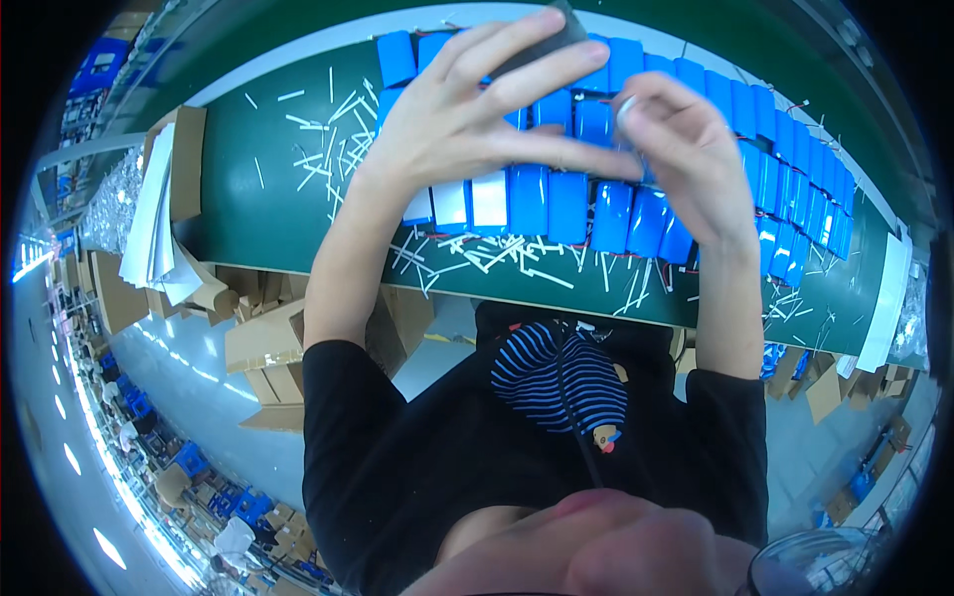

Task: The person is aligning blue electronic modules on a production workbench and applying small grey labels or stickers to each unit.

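Above rows of blue shrink-wrapped battery packs (pixel 568 206), both my hands are raised close together. My left hand (pixel 467 114) has its fingers spread, and a dark flat piece (pixel 556 38) is gripped between two of them. Its thumb stretches right, toward my other hand. My right hand (pixel 691 149) is closed in a pinch and slightly blurred. Something small and whitish (pixel 625 111) shows at its fingertips, too unclear to name. Thin wires end in small connectors beside some packs. A few packs at the near left of the rows have white tops (pixel 489 202).
Narrow white strips (pixel 343 139) lie scattered over the green tabletop (pixel 234 199), left of the packs and along the near edge. At the left end stands a cardboard box (pixel 189 164) with white sheets (pixel 151 214) beside it. Open cartons (pixel 266 343) sit below the table.
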Available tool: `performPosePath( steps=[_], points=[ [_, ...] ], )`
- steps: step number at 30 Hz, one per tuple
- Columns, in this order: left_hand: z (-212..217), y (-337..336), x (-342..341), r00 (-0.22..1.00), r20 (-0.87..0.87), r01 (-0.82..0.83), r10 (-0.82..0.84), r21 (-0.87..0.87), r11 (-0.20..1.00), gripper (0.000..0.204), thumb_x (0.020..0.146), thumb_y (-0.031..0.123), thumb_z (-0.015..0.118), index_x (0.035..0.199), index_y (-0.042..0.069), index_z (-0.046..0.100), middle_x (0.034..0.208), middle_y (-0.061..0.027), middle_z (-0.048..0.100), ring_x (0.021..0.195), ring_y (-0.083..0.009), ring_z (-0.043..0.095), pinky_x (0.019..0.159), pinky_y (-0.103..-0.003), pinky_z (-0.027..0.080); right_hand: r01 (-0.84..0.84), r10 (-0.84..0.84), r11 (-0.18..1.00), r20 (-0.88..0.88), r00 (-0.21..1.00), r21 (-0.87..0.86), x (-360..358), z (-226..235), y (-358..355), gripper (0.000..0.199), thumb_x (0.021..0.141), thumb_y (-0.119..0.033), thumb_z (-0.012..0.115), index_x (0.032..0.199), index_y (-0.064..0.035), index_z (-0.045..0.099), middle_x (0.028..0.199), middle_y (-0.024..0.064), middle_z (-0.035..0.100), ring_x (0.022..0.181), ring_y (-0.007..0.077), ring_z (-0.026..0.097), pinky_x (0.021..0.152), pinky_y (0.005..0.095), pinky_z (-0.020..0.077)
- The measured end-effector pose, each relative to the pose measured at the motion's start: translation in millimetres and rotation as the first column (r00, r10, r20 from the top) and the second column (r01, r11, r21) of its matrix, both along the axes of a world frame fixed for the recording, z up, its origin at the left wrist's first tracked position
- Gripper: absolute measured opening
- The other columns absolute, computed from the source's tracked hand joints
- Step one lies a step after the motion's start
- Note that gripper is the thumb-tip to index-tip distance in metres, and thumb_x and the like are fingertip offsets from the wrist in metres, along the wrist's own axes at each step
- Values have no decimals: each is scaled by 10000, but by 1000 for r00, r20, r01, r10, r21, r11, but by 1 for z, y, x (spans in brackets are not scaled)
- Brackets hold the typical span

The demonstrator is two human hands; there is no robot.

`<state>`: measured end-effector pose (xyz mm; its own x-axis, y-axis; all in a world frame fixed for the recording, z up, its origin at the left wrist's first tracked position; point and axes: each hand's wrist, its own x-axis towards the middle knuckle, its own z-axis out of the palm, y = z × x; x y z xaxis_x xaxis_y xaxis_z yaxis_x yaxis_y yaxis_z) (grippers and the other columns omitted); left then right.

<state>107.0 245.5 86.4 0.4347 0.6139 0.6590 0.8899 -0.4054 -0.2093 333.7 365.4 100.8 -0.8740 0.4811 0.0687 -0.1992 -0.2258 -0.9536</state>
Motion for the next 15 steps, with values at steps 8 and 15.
performPosePath(
  steps=[8,15],
  points=[
    [-5,-16,-32,946,203,-179,255,-331,927,587,914,222,779,1423,444,589,1511,-37,517,1330,-345,532,1010,-393,536,-68,-71,777,194,978,625,1,6,-11,129,873,-84,810,994,-53,777,924,47,697,828,141,551,710,274,451],
    [-6,-11,-42,948,200,-178,247,-308,935,571,887,199,771,1400,393,615,1505,-61,500,1340,-346,505,1039,-405,501,-185,-127,575,310,942,797,-21,-9,-47,115,884,-158,815,955,-69,793,883,64,691,783,163,530,692,295,452]
  ],
)
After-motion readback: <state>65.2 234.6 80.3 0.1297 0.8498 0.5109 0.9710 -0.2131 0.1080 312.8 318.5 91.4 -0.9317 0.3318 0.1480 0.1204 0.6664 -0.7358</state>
